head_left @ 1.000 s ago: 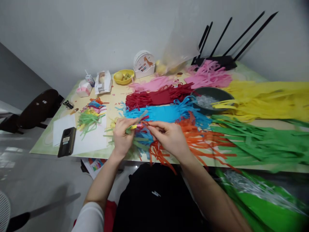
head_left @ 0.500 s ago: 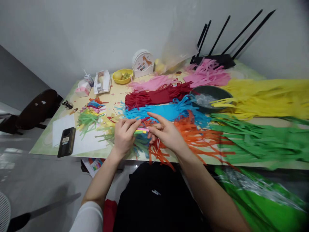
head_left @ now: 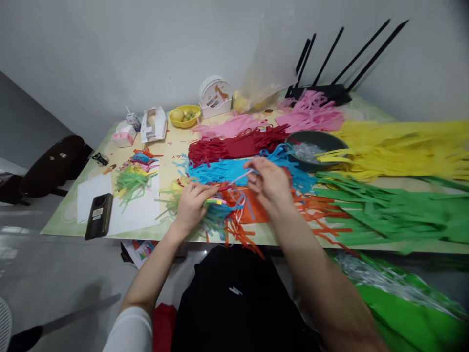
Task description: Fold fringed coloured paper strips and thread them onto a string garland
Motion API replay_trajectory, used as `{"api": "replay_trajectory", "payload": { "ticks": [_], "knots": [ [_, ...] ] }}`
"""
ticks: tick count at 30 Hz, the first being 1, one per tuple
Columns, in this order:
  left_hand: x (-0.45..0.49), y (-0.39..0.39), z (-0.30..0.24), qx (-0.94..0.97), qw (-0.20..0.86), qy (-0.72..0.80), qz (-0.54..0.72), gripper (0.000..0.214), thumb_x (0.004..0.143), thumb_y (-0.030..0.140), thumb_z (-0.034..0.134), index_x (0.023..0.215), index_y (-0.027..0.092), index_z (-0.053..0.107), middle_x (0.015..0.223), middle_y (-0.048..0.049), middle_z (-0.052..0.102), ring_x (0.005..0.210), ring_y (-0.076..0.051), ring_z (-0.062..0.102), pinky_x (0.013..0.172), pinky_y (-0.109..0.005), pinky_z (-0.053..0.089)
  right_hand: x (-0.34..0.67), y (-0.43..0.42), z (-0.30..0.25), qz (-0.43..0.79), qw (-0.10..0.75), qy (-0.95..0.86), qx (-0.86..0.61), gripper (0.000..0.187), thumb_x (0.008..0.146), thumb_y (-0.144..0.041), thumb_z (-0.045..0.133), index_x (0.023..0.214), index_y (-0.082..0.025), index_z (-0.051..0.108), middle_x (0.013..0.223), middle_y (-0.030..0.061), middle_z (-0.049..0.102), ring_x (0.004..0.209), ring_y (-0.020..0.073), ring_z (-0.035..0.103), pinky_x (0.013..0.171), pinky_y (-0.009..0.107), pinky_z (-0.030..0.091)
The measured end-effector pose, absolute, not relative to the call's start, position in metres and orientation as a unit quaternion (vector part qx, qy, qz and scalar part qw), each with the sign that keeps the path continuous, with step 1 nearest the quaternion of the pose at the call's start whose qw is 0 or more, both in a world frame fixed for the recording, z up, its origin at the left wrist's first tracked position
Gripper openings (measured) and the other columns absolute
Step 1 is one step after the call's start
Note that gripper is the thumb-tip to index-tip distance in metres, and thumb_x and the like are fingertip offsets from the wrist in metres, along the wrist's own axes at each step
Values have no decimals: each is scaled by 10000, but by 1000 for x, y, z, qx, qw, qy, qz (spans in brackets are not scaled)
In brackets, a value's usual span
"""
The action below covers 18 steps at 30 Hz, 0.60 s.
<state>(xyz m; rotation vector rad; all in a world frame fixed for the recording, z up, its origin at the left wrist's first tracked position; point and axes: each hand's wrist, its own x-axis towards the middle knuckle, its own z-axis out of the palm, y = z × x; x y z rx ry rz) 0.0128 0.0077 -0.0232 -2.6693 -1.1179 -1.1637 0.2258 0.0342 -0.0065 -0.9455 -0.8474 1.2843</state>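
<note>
My left hand (head_left: pixel 191 204) is closed around a small bundle of colored strips (head_left: pixel 216 201), with pink, yellow and green ends showing on its right side. To its right, my right hand (head_left: pixel 270 185) is closed in a pinch on a thin pale strand (head_left: pixel 240 177), which runs down-left toward the bundle. Beneath both hands lie orange fringed strips (head_left: pixel 252 208) and a blue fringed sheet (head_left: pixel 236 171). Dark red fringe (head_left: pixel 238 145) lies just behind the blue one. A loose heap of pale green and yellow strips (head_left: pixel 167 203) sits left of my left hand.
A dark bowl (head_left: pixel 335 139) with clear pieces stands behind my right hand. Yellow fringe (head_left: pixel 406 146) and green fringe (head_left: pixel 399 210) cover the right side. A phone (head_left: pixel 99 215) lies on white paper (head_left: pixel 142 215) at the left. A router (head_left: pixel 331 93) stands at the back.
My right hand has moved up and right, away from my left hand, and now pulls a thin pale strand. My left hand keeps the bundle at nearly the same spot.
</note>
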Motion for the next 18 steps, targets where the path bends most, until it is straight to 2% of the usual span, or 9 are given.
{"api": "replay_trajectory", "payload": {
  "ticks": [2, 5, 6, 8, 11, 14, 18],
  "knots": [
    [6, 16, -28, -832, -38, -403, -379, 309, 846, 85, 523, 1056, 200, 718, 943, -61, 743, 889, -202, 600, 829, -371, 474, 253, 45, -4, 497, 682, -349, -408, 415, 672, -557, 691, 738, -247, 423, 632, -46, 514, 406, 59, 324, 347, 211, 199],
    [-7, 31, -33, -781, -118, -469, -394, 209, 839, 163, 581, 956, 200, 750, 885, -63, 741, 886, -205, 616, 835, -365, 479, 312, 58, 7, 422, 726, -356, -410, 400, 714, -511, 666, 657, -259, 360, 544, -60, 301, 414, 70, 250, 395, 271, 205],
    [-12, 35, -33, -762, -150, -488, -399, 169, 825, 198, 616, 915, 194, 759, 861, -66, 741, 876, -208, 621, 837, -362, 479, 332, 62, 12, 383, 742, -364, -413, 399, 721, -488, 659, 628, -259, 347, 547, -53, 274, 431, 77, 245, 417, 291, 215],
    [-20, 43, -33, -725, -210, -514, -409, 139, 782, 255, 678, 861, 182, 766, 840, -69, 743, 860, -210, 637, 839, -354, 484, 364, 66, 23, 287, 798, -338, -407, 379, 722, -405, 648, 587, -255, 327, 559, -45, 252, 452, 87, 217, 453, 314, 224],
    [-29, 50, -25, -677, -257, -533, -438, 245, 763, 311, 693, 942, 155, 752, 943, -78, 754, 870, -206, 667, 807, -326, 505, 369, 65, 38, 172, 858, -300, -379, 257, 744, -278, 616, 627, -267, 388, 574, -43, 301, 468, 98, 269, 494, 305, 269],
    [-30, 51, -10, -589, -336, -542, -496, 354, 745, 381, 706, 973, 112, 737, 928, -93, 753, 753, -187, 675, 689, -289, 516, 321, 52, 45, 208, 809, -399, -378, 150, 811, -261, 627, 790, -290, 481, 596, -47, 427, 498, 109, 411, 514, 291, 320],
    [-18, 42, 11, -558, -419, -507, -506, 383, 700, 389, 754, 971, 120, 728, 721, -27, 708, 569, -120, 597, 581, -243, 475, 229, 24, 44, 344, 592, -616, -390, 125, 900, -314, 560, 974, -214, 542, 632, -22, 566, 556, 118, 517, 560, 264, 389]
  ]
}}
